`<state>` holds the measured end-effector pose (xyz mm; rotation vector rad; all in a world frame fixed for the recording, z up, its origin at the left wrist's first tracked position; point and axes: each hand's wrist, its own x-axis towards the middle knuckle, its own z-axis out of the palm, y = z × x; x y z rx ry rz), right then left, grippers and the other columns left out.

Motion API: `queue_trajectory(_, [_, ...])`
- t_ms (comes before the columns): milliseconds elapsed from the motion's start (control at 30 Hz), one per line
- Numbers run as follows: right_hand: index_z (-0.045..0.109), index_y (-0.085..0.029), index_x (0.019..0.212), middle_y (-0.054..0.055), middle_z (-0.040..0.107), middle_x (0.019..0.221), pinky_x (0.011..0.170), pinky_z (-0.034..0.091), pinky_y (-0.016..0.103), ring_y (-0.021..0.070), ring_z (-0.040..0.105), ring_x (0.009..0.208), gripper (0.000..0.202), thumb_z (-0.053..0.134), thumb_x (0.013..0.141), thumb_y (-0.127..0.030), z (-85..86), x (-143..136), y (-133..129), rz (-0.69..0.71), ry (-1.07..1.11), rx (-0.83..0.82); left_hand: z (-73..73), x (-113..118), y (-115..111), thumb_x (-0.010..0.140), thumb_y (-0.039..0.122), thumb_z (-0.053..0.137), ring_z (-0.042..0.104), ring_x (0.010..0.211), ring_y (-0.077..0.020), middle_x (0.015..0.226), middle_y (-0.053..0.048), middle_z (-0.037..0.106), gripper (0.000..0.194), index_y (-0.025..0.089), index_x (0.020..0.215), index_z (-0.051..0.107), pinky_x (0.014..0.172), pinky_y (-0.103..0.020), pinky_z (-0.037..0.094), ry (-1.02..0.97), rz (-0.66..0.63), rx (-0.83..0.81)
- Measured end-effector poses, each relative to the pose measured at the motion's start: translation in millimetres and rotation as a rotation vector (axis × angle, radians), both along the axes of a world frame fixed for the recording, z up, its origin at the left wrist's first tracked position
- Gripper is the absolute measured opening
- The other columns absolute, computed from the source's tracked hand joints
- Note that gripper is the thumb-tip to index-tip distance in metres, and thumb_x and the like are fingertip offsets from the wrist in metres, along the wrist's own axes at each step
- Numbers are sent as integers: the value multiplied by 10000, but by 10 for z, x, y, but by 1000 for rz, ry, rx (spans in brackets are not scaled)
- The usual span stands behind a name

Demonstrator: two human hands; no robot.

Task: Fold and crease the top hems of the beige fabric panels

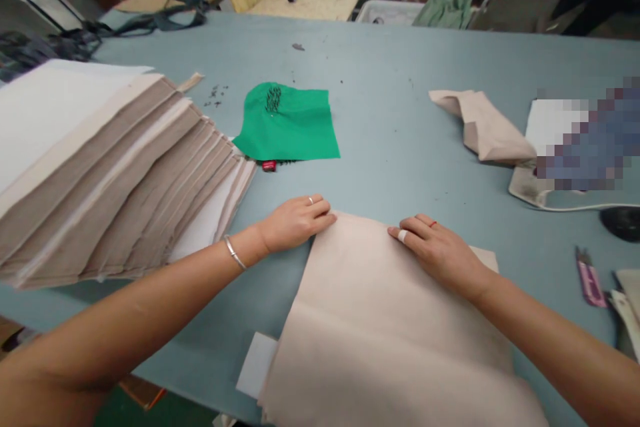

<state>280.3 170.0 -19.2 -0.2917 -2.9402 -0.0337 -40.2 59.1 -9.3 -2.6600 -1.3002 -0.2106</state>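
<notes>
Left hand (295, 221) and right hand (437, 248) lay open, flat on the beige fabric piece (390, 320). A fabric stack (110, 173) sat at nine o'clock on the bench (380, 80).

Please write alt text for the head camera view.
Both hands, left hand and right hand, rest flat on the far edge of a beige fabric piece on a blue-grey table. A stack of beige fabric lies left, a green cloth beyond.

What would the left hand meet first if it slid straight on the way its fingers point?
The left hand points right along the far edge of the beige fabric piece. Going on, it would probably meet the right hand first, whose fingers rest flat on that edge.
</notes>
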Motion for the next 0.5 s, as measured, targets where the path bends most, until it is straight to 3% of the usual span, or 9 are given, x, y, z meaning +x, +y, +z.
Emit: queue_trajectory(500, [676,-118,1072,105,647,988,789,473,327,214,556,908,254,430,1011,-126,80,917,98,-98,27,-17,-272,-13,-257,963,61,444,587,951,-235,1052,-129,649,325,134,1213,638,814,-371,552,-243,175,70])
